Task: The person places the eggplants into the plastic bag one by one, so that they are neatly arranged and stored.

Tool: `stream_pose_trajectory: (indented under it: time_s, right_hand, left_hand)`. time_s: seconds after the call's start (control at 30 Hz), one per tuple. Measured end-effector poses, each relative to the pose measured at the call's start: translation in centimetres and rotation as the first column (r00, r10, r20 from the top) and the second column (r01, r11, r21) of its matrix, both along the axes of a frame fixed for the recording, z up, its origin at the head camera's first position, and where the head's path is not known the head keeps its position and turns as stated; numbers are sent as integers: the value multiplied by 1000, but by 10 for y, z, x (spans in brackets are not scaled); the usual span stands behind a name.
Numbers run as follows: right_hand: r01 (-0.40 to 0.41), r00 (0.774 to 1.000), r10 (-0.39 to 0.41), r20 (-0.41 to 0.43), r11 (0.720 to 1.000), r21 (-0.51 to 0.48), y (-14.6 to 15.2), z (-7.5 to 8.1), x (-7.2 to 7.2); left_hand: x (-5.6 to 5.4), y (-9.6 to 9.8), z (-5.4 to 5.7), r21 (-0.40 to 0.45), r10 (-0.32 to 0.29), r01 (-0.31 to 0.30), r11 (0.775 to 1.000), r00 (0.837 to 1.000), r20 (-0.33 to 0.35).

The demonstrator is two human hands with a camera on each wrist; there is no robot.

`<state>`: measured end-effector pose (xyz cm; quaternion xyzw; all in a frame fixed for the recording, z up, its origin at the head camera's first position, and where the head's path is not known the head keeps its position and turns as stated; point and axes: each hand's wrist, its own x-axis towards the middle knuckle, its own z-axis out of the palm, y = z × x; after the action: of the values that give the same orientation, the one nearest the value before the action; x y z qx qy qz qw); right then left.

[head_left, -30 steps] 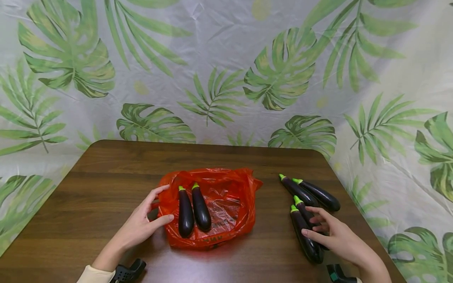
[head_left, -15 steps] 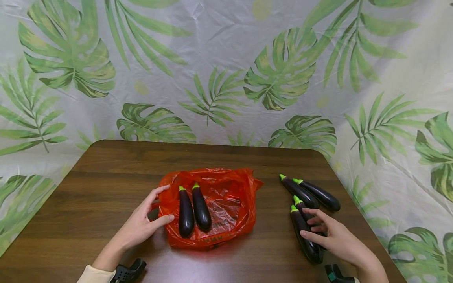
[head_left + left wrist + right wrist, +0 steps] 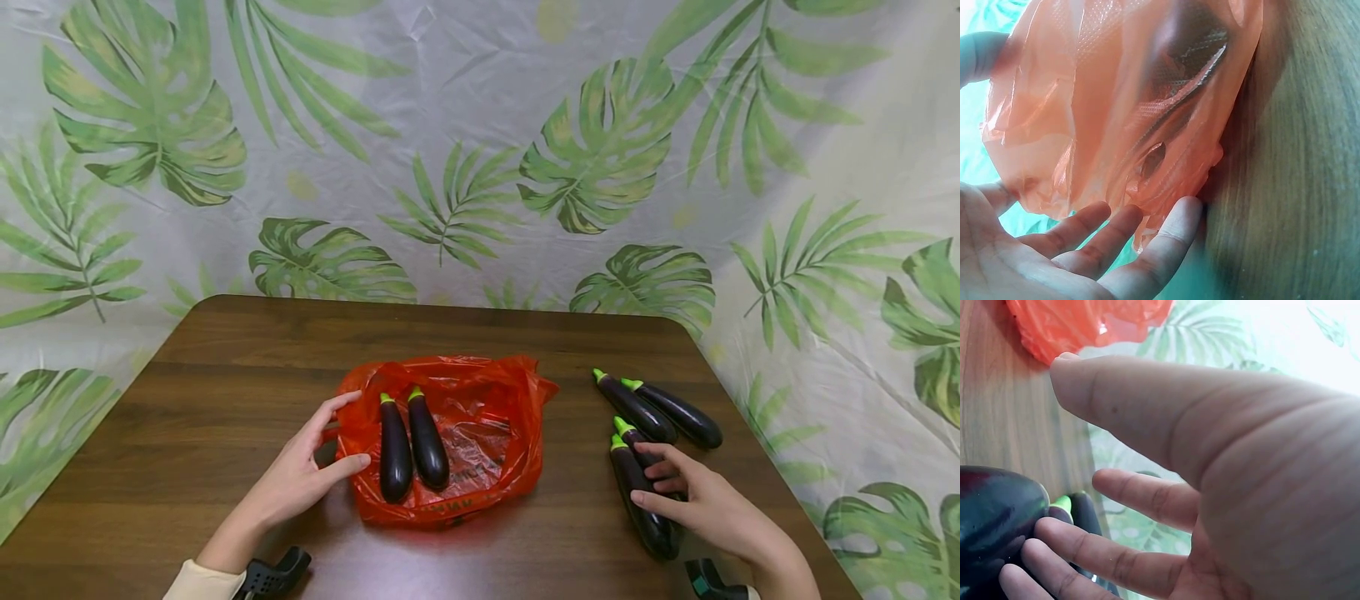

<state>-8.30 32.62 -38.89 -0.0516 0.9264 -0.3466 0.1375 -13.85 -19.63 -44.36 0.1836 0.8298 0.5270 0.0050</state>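
Observation:
In the head view, a red plastic bag lies with its mouth spread on the table. Two dark eggplants, a left one and a right one, rest side by side inside. At the bag's left side is my left hand, its relaxed fingers against the outside and thumb over the rim. My right hand reaches over a pair of eggplants on the right: a nearer one and another partly hidden behind the fingers. In the right wrist view, loosely extended fingertips touch an eggplant, while the thumb stands away from it.
Two more eggplants, one on the left and one on the right, lie just beyond the right hand, near the table's right edge. A leaf-patterned sheet hangs behind the brown wooden table.
My right hand has shifted slightly left, and the two eggplants under it have slid a little left as well. The left hand, the bag and its contents stay put.

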Motion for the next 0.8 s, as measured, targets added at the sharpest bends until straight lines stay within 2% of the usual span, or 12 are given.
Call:
stream_pose_trajectory:
  time_s: [0.2,0.47,0.8]
  right_hand:
    - [0,1000,1,19,1000,-18,0,0,-1]
    - [-24,997,33,76,993,-117,4,-2,-2]
    - [-97,991,112,78,981,-167,3,-12,-8]
  left_hand:
    - [-1,0,0,2,-4,4,1000,1000,-1]
    - [-1,-1,1,6,-8,8,1000,1000,7]
    - [-1,-1,-1,-1,-2,2,1000,1000,9]
